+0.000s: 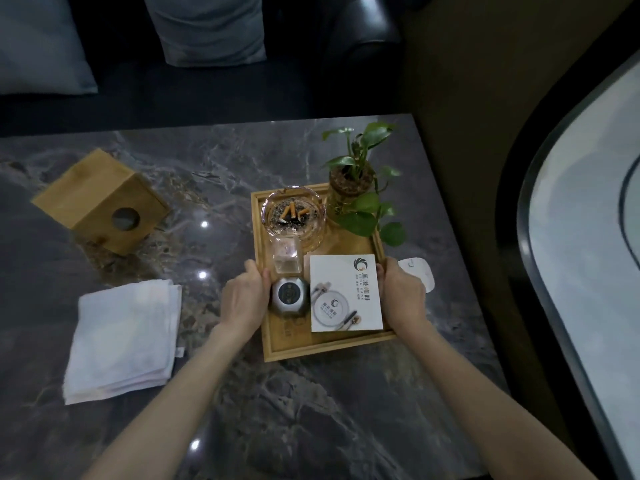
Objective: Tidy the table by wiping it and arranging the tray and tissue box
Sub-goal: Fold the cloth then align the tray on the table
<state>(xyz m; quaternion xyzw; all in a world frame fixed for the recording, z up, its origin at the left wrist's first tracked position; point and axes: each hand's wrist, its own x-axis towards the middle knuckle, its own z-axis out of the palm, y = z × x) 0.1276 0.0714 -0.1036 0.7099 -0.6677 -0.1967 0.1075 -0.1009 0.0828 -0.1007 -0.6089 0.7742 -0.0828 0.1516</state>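
Here, the left hand [246, 299] grips the left rim of the tray [329, 346], fingers curled over the edge, and the right hand [401, 296] clasps the right rim the same way. Both are closed on the wood. The tray sits on the right side of the dark marble table [277, 410], carrying an ashtray [292, 213] with butts, a small glass [286, 256], a round grey device [290, 295], a card [344, 294] and a potted plant [360, 181]. To shift it well, keeping it level and moving slowly would likely stop the tall plant tipping and the ash spilling. Left of the tray a folded white cloth [124, 337] lies flat. Farther back left, the wooden tissue box [100, 200] lies tipped on its side, well apart from the tray.
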